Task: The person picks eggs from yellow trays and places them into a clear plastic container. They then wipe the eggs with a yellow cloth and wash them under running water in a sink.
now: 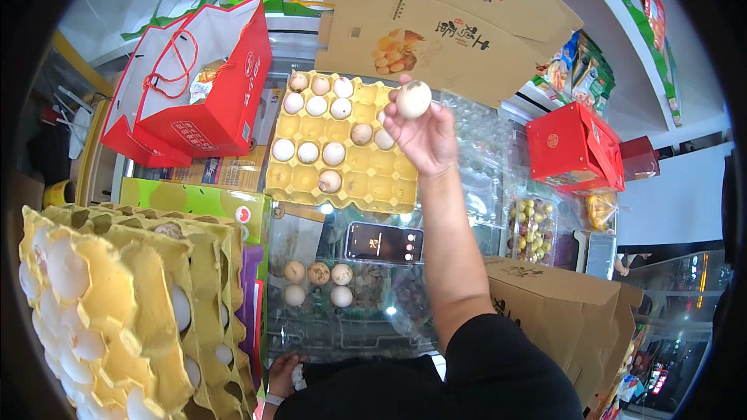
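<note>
My right hand point(429, 143) holds up a pale egg point(414, 100) with a dark smear near its top, above the right side of a yellow pulp egg tray point(373, 178). Several eggs sit in the tray among bare cups; some, like the brownish egg point(330, 181), are stained. Low at the front edge, my left hand point(281, 374) is curled on a small white crumpled thing point(299, 377), perhaps tissue. Between the tray and my body, several loose eggs point(318, 273) lie in two rows on the glass counter point(356, 326).
A phone point(385, 242) lies below the tray. Stacked egg trays point(134, 303) rise close at left, beside a green box point(192, 201). Red gift bags point(210, 105) stand behind. Cardboard egg cartons point(443, 29) lean at the back; another carton point(554, 297) stands right, near clear plastic packaging point(478, 151).
</note>
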### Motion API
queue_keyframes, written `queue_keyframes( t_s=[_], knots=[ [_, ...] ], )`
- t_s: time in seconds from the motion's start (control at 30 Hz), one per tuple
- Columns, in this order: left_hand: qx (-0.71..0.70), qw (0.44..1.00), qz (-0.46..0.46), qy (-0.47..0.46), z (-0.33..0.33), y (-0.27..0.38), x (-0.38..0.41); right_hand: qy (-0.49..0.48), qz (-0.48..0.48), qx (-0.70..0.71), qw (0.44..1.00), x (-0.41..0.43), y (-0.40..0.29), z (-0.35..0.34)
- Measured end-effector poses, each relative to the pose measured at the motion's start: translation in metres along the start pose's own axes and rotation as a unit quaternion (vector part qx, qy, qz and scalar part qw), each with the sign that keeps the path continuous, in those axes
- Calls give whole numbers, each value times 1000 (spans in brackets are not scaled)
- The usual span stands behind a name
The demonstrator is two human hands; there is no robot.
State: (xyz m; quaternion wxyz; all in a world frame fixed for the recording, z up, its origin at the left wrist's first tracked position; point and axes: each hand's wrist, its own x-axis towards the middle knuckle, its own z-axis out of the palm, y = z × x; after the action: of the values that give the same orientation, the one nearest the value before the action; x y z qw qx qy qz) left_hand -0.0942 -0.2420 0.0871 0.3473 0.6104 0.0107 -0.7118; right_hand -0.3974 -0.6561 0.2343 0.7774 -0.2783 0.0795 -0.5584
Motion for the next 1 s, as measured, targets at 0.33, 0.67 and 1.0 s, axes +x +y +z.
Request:
queue_keyframes(
  t_s=[0.33,0.67,1.0],
  knots=[
    [106,993,-8,-56,-12,-8,21,-54,84,73,992,-61,43,80],
    [83,992,92,-17,12,8,-10,192,202,-438,855,-214,137,78],
    [132,987,91,-27,8,5,-6,58,84,-818,567,-278,187,74]
  ],
)
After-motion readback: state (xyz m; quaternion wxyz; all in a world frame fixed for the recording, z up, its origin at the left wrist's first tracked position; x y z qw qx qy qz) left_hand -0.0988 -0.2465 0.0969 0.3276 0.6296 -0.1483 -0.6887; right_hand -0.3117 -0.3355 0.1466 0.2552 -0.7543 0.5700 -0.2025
